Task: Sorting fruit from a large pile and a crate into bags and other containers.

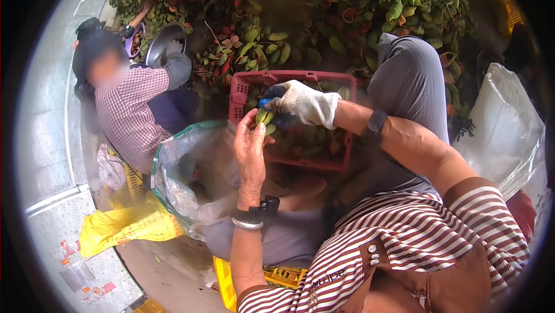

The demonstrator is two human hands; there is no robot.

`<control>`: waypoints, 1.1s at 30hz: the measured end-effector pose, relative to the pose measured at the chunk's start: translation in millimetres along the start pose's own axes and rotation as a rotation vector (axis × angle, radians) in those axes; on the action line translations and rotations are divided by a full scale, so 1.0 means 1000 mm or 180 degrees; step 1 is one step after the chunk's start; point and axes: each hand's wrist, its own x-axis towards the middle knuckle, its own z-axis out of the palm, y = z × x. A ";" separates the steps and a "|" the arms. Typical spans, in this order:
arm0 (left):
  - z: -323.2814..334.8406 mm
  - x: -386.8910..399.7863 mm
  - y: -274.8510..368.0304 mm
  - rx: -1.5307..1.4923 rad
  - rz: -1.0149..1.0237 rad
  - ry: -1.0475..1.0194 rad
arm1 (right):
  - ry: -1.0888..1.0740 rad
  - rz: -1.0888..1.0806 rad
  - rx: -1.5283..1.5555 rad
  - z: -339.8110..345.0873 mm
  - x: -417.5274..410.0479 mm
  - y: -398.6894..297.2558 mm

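Note:
In front of me, my left hand [251,144] is bare and pinches a green pod [264,116] between thumb and fingers. A second green piece shows just beneath it. My right hand [303,102] wears a white knit glove with blue coated fingertips. Its fingers are curled together at the pod's upper end, where they partly cover it. Both hands are above the near-left part of a red plastic crate [295,164], which holds green pods and leaves. The contents under my gloved hand are hidden.
A large heap of pods and leaves [303,31] lies beyond the crate. At left sits another person [130,100] beside a metal basin [167,44]. An open woven sack [173,170], a yellow bag [130,228] and a yellow crate [225,280] are nearer; a white sack [503,126] stands right.

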 end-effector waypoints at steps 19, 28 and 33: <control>-0.010 0.019 -0.045 0.0130 -0.0565 0.1154 | 0.1213 -0.1479 -0.1479 0.051 0.000 0.028; -0.004 0.019 -0.052 0.0613 -0.0587 0.1208 | 0.0763 -0.0949 -0.1896 0.043 0.005 0.054; 0.006 0.012 -0.038 0.3053 0.0661 0.0748 | 0.0479 -0.1377 -0.2612 0.029 -0.002 0.061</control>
